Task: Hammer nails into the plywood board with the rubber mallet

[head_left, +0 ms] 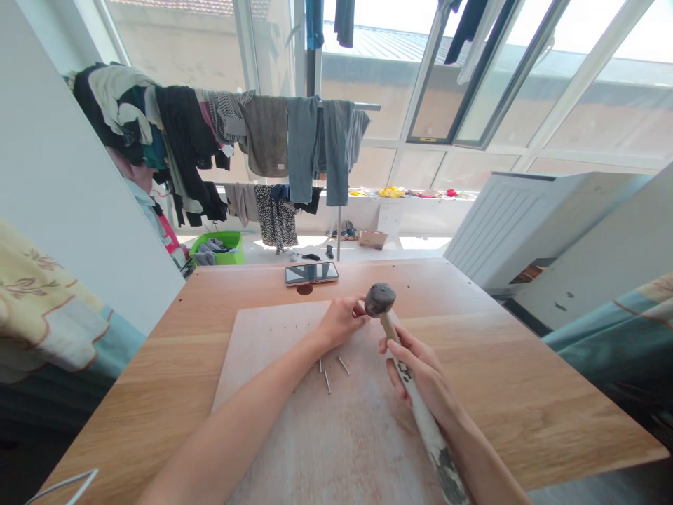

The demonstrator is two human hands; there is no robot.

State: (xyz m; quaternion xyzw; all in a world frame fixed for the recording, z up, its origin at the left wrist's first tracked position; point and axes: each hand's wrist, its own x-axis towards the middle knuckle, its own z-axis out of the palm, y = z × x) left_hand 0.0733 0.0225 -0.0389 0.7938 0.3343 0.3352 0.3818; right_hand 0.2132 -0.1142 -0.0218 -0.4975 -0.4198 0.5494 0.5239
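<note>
My right hand point(423, 368) is wrapped around the worn, pale handle of a hammer point(381, 299), whose dark, rounded head points up and away from me. Close to the left of that head, my left hand point(341, 322) is pinched near the far part of a thin wooden board point(326, 449). What its fingertips hold, if anything, is too small and hidden to make out. Several loose nails point(343, 365) lie on the board beside my left forearm. A row of small dark dots point(284, 327) runs along the board's far left part.
Under the board is a wooden table point(505, 379). A phone point(312, 273) lies near its far edge, just behind a round dark hole point(304, 289). A white cable point(78, 480) shows at the near left corner. Beyond stand a laundry rack with clothes point(266, 133) and a green basket point(231, 245).
</note>
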